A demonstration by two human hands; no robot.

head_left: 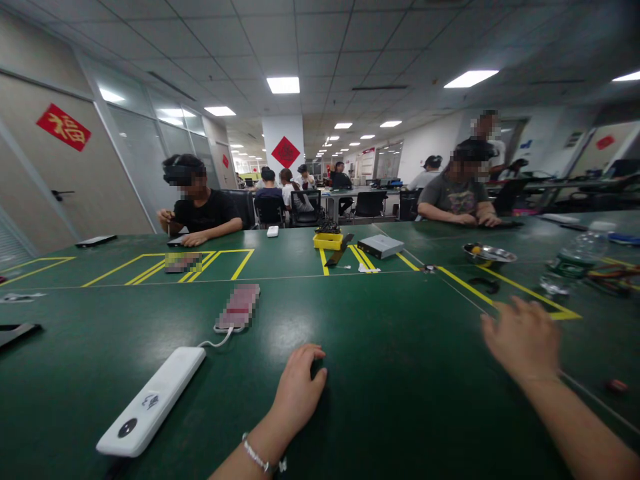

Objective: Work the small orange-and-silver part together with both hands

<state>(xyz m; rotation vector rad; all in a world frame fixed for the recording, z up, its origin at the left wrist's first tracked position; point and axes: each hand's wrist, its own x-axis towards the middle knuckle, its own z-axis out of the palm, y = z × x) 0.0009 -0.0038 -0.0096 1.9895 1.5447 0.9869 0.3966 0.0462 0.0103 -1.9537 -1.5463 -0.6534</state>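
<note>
My left hand (300,385) rests on the green tabletop (390,373), its thumb apart from the loosely bent fingers and nothing in its grip. A bracelet circles that wrist. To the right, my right hand (525,341) is slightly blurred, fingers spread and holding nothing. Just beyond it are a black curved piece (484,287) and a clear plastic bottle (573,257) with a green label. Left of my left hand lies a long white power bank (153,400). A white cable (219,342) joins it to a phone (239,307) whose screen is blurred out.
Yellow tape (242,265) marks rectangles on the table. Farther back stand a yellow tray (328,241) holding dark items, a grey box (381,247) and a metal bowl (493,255). Two people with headsets sit opposite; cables (617,280) lie at the right.
</note>
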